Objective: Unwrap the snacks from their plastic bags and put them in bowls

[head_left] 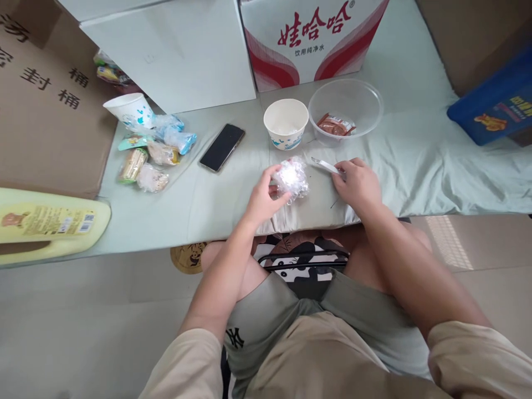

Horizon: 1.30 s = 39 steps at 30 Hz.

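Observation:
My left hand (268, 194) is curled round the left side of a shiny bundle of crumpled clear plastic wrap (293, 178), thumb at the near side and fingers at the far side. What lies inside the wrap cannot be made out. In my right hand (358, 184) is a slim white-handled tool (326, 165), its narrow greyish tip pointing left towards the bundle; its exact kind is too small to tell. Just beyond the bundle stands a white paper bowl (286, 124) with blue prints. A clear plastic bowl (372, 119) beside it holds a reddish-brown packet (336, 125).
A black phone (222, 147) lies left of the bundle. Several wrapped items (164, 152) and a tilted paper cup (132, 111) are farther left. Boxes (313, 44) line the back. A yellow jug (54, 224) lies at left, a blue container (494, 102) at right.

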{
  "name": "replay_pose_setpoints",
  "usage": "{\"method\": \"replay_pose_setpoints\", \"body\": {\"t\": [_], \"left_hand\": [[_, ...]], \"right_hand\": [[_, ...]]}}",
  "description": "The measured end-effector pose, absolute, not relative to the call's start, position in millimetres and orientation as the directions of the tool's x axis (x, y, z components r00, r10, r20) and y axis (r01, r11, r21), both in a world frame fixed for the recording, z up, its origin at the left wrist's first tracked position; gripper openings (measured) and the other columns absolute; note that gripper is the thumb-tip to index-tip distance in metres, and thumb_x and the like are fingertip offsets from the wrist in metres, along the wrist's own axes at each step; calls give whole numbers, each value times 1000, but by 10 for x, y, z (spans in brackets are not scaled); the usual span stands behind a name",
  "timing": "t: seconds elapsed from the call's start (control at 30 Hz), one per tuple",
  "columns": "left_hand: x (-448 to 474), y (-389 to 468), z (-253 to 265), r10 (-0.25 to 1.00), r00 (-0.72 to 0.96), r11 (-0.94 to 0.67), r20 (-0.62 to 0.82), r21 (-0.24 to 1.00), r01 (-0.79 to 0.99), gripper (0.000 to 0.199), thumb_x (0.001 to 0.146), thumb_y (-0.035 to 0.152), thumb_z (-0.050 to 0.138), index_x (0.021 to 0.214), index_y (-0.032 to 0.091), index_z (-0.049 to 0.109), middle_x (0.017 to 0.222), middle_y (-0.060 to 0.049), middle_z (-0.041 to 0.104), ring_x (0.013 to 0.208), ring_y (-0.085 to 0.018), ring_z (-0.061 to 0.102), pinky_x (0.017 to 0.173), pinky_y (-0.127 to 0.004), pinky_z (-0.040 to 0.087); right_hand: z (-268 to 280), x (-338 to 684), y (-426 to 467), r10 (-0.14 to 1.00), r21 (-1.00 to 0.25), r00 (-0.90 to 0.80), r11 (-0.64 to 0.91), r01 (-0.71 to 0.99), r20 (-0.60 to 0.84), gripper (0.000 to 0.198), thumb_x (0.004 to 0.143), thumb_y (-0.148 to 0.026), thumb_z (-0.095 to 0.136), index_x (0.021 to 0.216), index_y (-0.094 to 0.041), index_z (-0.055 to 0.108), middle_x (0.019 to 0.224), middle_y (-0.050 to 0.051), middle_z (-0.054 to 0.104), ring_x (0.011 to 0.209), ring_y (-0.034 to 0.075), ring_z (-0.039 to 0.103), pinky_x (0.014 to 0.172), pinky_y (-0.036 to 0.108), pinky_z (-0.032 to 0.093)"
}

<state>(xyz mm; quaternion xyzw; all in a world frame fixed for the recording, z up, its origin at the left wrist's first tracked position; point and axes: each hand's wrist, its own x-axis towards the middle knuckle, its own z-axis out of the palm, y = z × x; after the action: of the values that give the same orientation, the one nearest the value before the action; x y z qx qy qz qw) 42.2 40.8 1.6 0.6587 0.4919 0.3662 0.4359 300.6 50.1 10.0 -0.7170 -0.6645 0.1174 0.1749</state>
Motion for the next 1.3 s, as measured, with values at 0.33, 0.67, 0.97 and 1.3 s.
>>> {"method": "replay_pose_setpoints", "body": {"t": [0.33, 0.67, 0.97, 1.3], "left_hand": [[266, 454, 174, 925, 291, -378, 243, 666, 644, 53, 78, 42, 84, 124, 24, 64, 153, -14, 51, 146, -33, 47, 122, -52, 42], [302, 508, 181, 989, 116, 60, -91, 966, 251, 16, 90, 37, 62, 97, 22, 62, 85, -1, 68, 72, -16, 71, 64, -27, 55], [313, 552, 346, 925, -18, 378, -379, 925, -25, 15, 79, 25, 61, 91, 24, 52, 74, 4, 65, 54, -11, 67, 44, -18, 44], [-56, 676, 86, 948, -274, 246, -165, 922, 298, 40, 75, 15, 60, 114, 25, 59, 100, -4, 72, 66, -16, 70, 61, -28, 56]], "right_hand": [[8, 2931, 474, 954, -453, -44, 181, 873, 295, 32, 89, -24, 50, 113, -19, 70, 109, 16, 70, 103, 33, 62, 93, 49, 49], [25, 2700, 371, 929, -678, -325, 353, 645, 174, 56, 82, -26, 53, 138, -18, 57, 132, 16, 70, 121, 34, 65, 106, 51, 50], [87, 2707, 395, 974, -772, -184, 218, 596, 133, 24, 80, -27, 54, 98, -19, 69, 102, 11, 68, 80, 22, 62, 81, 39, 52], [137, 3020, 506, 984, -898, 163, -4, 441, 75, 15, 79, -20, 48, 91, -24, 56, 108, 10, 73, 104, 26, 68, 87, 40, 54]]}}
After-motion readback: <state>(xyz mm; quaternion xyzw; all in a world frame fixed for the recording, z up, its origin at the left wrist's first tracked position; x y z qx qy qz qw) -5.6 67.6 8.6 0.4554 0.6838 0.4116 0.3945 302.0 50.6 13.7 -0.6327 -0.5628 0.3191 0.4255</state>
